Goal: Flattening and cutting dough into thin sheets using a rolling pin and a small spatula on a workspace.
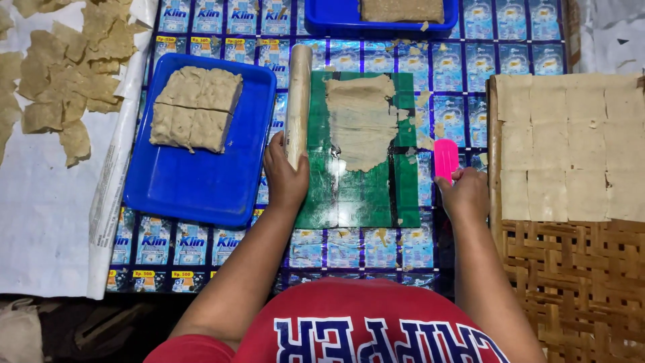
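Gripping the near end of a pale rolling pin (297, 101), the left hand (285, 180) has its fingers closed around it; the pin lies along the left edge of a green mat (356, 195). Right hand (465, 193) clenched on a pink scraper (445, 158), blade pointing away, just off the mat's right edge. A thin, ragged sheet of tan dough (359, 121) is spread over the far half of the mat, between pin and scraper, with crumbs scattered beside it. Mat sits on a counter cover of blue printed sachets (342, 249). To the left, a blue tray (201, 175) carries a scored dough block (195, 107). Farther left, torn dough pieces (67, 74) on white paper (40, 202). To the right, cut dough squares (571, 148) lie in rows on a woven bamboo tray (578, 289). Second blue tray (379, 23) with dough at the far edge.
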